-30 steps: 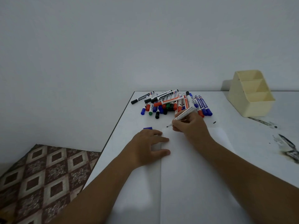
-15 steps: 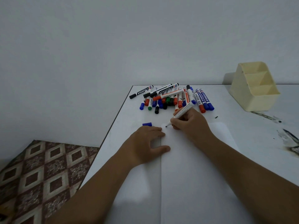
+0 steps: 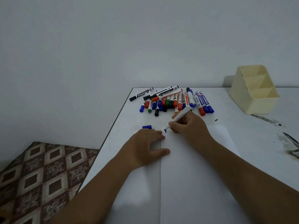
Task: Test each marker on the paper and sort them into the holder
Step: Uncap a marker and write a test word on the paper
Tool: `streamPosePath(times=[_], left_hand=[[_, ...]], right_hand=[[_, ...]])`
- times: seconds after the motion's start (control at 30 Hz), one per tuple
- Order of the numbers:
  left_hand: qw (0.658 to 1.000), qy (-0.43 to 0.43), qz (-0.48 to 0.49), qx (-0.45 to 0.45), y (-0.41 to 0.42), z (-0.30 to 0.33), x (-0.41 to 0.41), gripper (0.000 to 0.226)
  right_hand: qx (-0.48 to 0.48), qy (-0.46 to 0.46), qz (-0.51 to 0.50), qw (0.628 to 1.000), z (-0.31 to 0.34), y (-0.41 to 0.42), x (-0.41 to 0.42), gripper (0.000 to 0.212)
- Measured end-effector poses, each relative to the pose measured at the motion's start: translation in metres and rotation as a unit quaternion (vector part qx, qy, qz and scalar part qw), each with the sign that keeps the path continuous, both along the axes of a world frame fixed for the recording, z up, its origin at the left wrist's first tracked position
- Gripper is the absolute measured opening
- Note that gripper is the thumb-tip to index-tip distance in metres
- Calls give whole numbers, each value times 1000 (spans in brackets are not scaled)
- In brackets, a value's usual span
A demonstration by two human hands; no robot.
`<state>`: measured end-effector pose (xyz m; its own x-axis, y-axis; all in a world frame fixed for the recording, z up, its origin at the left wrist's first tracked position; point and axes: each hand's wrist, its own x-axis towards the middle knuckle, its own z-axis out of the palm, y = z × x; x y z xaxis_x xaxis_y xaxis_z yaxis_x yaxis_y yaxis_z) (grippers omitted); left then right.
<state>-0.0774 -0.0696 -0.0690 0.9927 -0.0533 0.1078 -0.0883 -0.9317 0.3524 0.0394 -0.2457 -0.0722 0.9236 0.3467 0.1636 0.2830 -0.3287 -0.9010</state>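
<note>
Head view, item one: marker (image 3: 181, 114), uncapped, blue-ended, pinched low on its barrel by the curled fingers of the right hand (image 3: 188, 126), centre of the frame. Its long axis is tilted from the tip at lower left to the blue end at upper right; the tip is set on the upper left corner of the paper (image 3: 194, 159), at a short blue stroke (image 3: 165, 130). Item two: left hand (image 3: 145, 146), laid flat with fingers spread on the paper's left edge, just left of the tip, holding nothing. Item three: blue cap (image 3: 146, 126), lying above the left hand's fingertips, nearer that hand. Item four: heap of markers (image 3: 169, 101), above the hands. Item five: cream holder (image 3: 254, 91), upper right, well apart from the grip and on the right hand's side; a carry up and rightward is judged to follow recapping.
</note>
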Motion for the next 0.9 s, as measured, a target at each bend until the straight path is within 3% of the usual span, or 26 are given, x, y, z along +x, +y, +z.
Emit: streamPosePath(times=[0.9], left_hand=[[1000, 10, 1, -6, 0, 1, 0, 61]], right_hand=[[-25, -17, -28, 999, -5, 0, -1, 35]])
